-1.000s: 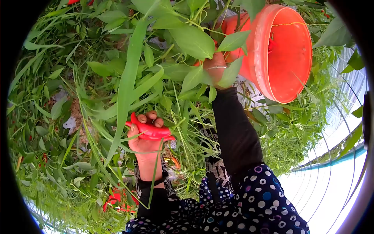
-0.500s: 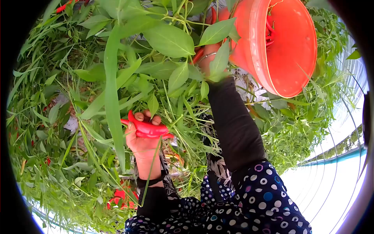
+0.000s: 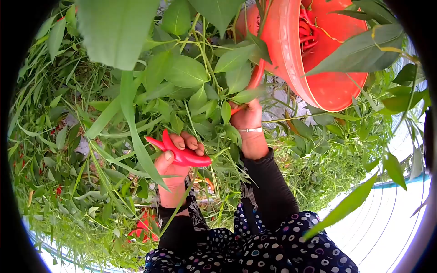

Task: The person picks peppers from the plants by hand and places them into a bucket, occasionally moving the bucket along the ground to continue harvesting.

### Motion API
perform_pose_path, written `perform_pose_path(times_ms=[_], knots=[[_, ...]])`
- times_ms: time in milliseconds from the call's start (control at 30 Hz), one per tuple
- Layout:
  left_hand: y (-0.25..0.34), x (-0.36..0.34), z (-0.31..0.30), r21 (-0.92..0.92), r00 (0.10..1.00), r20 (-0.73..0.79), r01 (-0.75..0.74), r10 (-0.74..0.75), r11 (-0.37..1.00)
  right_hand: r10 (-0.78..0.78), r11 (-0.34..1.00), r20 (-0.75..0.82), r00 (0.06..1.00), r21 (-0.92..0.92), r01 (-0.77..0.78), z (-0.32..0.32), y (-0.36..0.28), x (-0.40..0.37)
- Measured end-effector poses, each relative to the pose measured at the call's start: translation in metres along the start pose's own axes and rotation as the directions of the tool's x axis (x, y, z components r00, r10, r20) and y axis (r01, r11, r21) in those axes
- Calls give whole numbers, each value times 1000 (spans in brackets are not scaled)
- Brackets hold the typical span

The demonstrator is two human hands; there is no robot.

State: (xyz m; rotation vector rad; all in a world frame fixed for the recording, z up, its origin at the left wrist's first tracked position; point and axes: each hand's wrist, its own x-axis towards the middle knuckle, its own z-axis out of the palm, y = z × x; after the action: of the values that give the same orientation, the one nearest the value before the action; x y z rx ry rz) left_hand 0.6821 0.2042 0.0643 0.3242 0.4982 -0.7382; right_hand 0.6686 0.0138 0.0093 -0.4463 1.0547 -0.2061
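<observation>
My left hand (image 3: 175,161) is closed around several glossy red chili peppers (image 3: 191,158), their tips sticking out past the thumb. To its right, my right hand (image 3: 248,116), with a pale bracelet at the wrist, reaches in among the leaves. Its fingers are curled and partly hidden by foliage, with a red chili pepper (image 3: 236,109) showing at them. Just above this hand, another red pepper (image 3: 257,75) shows between the leaves. The chili plant's broad green leaves (image 3: 186,72) hang over both hands.
An orange-red bucket (image 3: 291,59) stands at the upper right, with red peppers (image 3: 308,34) inside and leaves crossing its mouth. A red cluster (image 3: 143,227) lies low at left. Long grass blades (image 3: 129,123) cross before my left hand. White plastic sheeting (image 3: 364,232) borders the right.
My right hand has come down from beside the bucket into the leaves nearer my left hand. The left hand, still holding peppers, has shifted slightly right. Leaves now hang across the bucket.
</observation>
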Motion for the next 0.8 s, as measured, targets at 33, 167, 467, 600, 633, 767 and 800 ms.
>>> perform_pose_path(times_ms=[33, 167, 467, 600, 633, 767, 800], knots=[[0, 0, 0, 9, 999, 0, 50, -50, 999, -58, 997, 26, 998, -46, 59, 4, -4, -12], [-9, 7, 4, 10, 995, 51, 86, -87, 996, -193, 946, 37, 981, -257, 196, 12, -22, -28], [-9, -13, 67, 53, 999, -8, 39, -39, 998, -398, 734, 259, 880, -486, 475, 52, -94, -105], [-23, -14, 133, 90, 997, 65, -42, 36, 995, -529, 757, 175, 831, -345, 554, 86, -154, -123], [-31, -14, 151, 56, 997, 56, -52, 49, 997, -544, 731, 206, 813, -360, 580, 92, -172, -121], [-56, 22, 230, 54, 995, -88, 55, -50, 997, -589, 595, 141, 796, -591, 545, 94, -235, -89], [-65, 38, 247, 11, 992, -105, 65, -64, 998, -593, 585, 167, 788, -583, 564, 90, -247, -80]])
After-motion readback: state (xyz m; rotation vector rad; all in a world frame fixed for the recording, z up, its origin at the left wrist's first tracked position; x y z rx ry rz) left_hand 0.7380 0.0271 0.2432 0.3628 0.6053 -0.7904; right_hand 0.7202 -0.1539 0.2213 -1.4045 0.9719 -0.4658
